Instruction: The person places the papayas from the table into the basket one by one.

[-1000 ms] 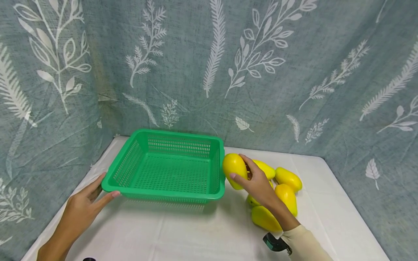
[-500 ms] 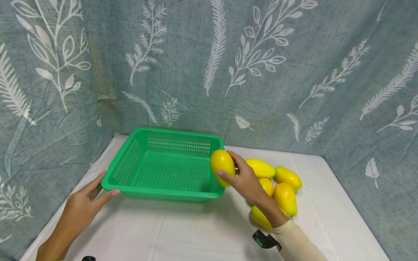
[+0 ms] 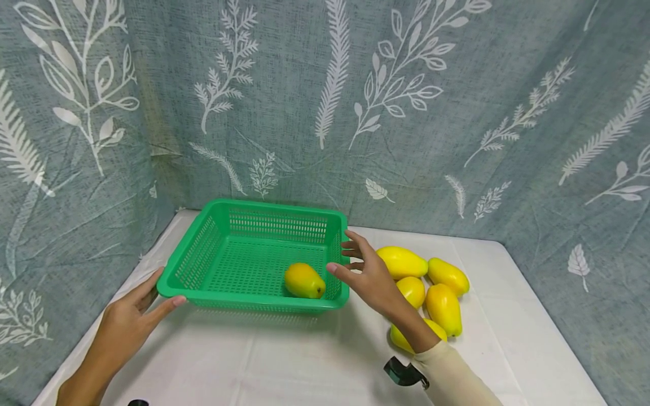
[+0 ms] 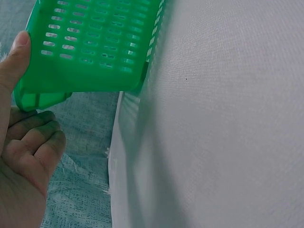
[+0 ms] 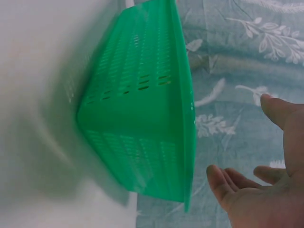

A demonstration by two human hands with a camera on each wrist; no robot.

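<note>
A green plastic basket (image 3: 254,305) with slotted walls stands on the white-covered table. At its front left corner my left hand (image 3: 124,318) grips the rim; the left wrist view has the thumb on the wall and the fingers (image 4: 45,137) curled by the rim. One yellow mango (image 3: 303,280) lies inside the basket, toward the front right. My right hand (image 3: 373,279) is at the basket's right rim with fingers spread and nothing between them. In the right wrist view the hand (image 5: 266,194) is apart from the basket wall (image 5: 137,104).
Several more yellow mangoes (image 3: 444,309) lie in a loose cluster on the table right of the basket, partly under my right forearm. A grey-green curtain (image 3: 304,113) with white leaf prints surrounds the table's back and sides.
My right hand has carried the mango leftward over the right rim and let it go; it now lies in the basket. The left hand has stayed at the corner.
</note>
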